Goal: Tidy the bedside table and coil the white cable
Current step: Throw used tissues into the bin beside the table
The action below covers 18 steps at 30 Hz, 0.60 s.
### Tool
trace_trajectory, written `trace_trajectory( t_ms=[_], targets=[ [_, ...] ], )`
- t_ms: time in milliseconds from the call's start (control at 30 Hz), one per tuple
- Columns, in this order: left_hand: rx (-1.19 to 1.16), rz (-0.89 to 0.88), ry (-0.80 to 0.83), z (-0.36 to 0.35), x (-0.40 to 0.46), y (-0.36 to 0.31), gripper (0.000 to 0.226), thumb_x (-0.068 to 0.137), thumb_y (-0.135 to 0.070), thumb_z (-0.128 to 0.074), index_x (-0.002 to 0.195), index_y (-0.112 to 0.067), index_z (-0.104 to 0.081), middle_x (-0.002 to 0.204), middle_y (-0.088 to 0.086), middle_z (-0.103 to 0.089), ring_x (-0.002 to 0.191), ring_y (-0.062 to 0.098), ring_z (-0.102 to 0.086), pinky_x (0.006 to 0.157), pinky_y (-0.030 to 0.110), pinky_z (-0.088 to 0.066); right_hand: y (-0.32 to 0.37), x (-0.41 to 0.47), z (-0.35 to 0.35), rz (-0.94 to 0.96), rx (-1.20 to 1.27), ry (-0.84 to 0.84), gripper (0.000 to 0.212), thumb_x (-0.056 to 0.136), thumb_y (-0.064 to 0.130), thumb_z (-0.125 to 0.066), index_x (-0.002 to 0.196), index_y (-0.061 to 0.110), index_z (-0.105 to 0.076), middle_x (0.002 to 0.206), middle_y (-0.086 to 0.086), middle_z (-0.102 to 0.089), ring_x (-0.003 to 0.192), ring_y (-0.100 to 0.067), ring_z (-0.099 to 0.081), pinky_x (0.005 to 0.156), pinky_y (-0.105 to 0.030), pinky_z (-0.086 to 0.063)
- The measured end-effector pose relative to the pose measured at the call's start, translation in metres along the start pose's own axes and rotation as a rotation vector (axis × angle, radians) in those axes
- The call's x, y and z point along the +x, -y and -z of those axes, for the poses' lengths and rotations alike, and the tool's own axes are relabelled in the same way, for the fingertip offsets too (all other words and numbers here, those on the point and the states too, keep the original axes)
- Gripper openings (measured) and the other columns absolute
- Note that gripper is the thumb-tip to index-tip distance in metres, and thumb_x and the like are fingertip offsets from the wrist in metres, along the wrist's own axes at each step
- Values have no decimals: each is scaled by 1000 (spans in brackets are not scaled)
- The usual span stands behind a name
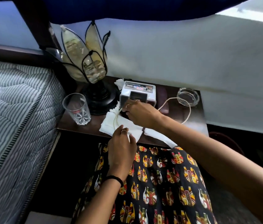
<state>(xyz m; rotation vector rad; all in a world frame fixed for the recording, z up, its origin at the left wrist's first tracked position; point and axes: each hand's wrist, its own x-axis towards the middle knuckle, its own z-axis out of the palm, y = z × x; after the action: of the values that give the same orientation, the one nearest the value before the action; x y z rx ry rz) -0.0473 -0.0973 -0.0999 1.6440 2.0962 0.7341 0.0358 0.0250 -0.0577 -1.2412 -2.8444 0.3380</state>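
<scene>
A white cable [186, 105] loops across the dark wooden bedside table [197, 125], passing by a glass ashtray, and runs under my right hand toward the front. My right hand [139, 113] is closed on the cable beside a small white device [138, 92]. A second stretch of the cable [115, 118] lies over white tissue paper [109, 125]. My left hand [121, 143] pinches that stretch at the table's front edge, resting on the tissue.
A petal-shaped lamp [88, 62] on a black base stands at the back left. In front of it is a drinking glass [77, 109]. The glass ashtray [187, 95] sits at the back right. A striped mattress [14, 110] borders the table's left side.
</scene>
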Motion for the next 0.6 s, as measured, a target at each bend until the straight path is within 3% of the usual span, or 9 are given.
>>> trace_trajectory(
  t_ms=[200, 367, 600],
  targets=[
    [-163, 75, -73, 7, 4, 12, 26, 91, -15, -45, 107, -9, -64, 122, 4, -60, 113, 14, -54, 90, 15, -38, 24, 43, -19, -56, -66, 69, 41, 91, 4, -42, 128, 17, -53, 126, -6, -56, 100, -32, -64, 72, -41, -55],
    [-222, 88, -97, 9, 6, 10, 23, 89, -8, -48, 103, -3, -65, 115, 10, -64, 112, 20, -57, 91, 21, -41, 34, 66, -29, -193, -162, 173, 38, 93, 15, -44, 129, 22, -52, 121, -9, -61, 105, -33, -62, 74, -38, -48],
    [-291, 133, -84, 8, 8, 13, 28, 90, -11, -47, 113, -4, -62, 119, 9, -63, 111, 20, -58, 93, 28, -46, 44, 79, -38, -253, -190, 219, 36, 89, 3, -44, 122, 14, -54, 117, -11, -61, 105, -33, -61, 68, -35, -39]
  ],
)
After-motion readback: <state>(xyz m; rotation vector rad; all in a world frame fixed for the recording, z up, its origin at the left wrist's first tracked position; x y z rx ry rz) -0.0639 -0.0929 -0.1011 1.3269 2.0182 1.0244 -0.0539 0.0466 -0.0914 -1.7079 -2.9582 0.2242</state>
